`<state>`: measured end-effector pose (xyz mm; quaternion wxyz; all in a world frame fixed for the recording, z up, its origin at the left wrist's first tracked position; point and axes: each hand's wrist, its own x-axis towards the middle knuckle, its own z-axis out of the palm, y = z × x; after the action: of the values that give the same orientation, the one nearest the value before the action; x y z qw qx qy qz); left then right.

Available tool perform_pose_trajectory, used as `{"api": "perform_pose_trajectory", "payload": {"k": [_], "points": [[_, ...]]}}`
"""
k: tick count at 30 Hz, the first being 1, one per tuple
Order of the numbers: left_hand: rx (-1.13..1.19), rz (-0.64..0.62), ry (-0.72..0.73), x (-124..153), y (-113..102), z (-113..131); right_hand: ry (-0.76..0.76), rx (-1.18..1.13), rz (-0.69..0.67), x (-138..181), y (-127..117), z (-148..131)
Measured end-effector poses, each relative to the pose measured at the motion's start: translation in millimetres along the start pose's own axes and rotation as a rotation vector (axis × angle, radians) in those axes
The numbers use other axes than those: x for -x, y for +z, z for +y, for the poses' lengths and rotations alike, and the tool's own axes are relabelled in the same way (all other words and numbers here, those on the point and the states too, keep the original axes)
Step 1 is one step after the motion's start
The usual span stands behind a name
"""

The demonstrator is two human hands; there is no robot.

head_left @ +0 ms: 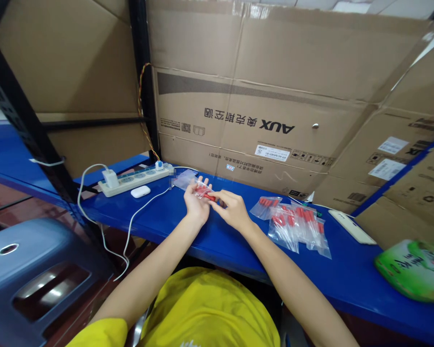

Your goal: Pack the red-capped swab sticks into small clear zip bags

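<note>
My left hand point(196, 202) holds a small clear plastic bag point(201, 189) with red pieces in it, fingers curled round it above the blue shelf point(173, 212). My right hand point(230, 208) meets it from the right, with thumb and fingers pinched on a small red piece point(210, 196) at the bag's mouth. A pile of filled clear bags with red pieces point(296, 224) lies on the shelf just right of my right hand. Another empty clear bag point(185, 178) lies behind my hands.
A white power strip point(135, 180) with a charger and cables sits at the back left, a white earbud case point(141, 191) in front of it. A phone point(351, 226) and a green packet point(414, 269) lie at the right. Cardboard sheets point(275, 96) wall off the back. A grey stool point(39, 274) stands lower left.
</note>
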<state>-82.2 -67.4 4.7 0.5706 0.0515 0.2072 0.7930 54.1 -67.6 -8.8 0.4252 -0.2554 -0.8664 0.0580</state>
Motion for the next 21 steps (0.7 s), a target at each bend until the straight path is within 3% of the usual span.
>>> {"api": "perform_pose_trajectory", "payload": {"k": [5, 9, 15, 21], "points": [[-0.031, -0.029, -0.022, 4.0, 1.9, -0.5, -0.026, -0.06, -0.024, 0.9, 4.4, 0.3], [-0.095, -0.105, -0.105, 8.0, 4.7, -0.4, 0.045, -0.119, 0.006, 1.5, 5.8, -0.4], [-0.13, -0.178, -0.208, 9.3, 5.2, 1.2, 0.179, -0.05, 0.047, 1.3, 3.8, -5.1], [-0.171, -0.216, -0.251, 6.5, 3.0, 2.7, 0.122, 0.069, 0.019, 0.1, -2.5, -7.4]]}}
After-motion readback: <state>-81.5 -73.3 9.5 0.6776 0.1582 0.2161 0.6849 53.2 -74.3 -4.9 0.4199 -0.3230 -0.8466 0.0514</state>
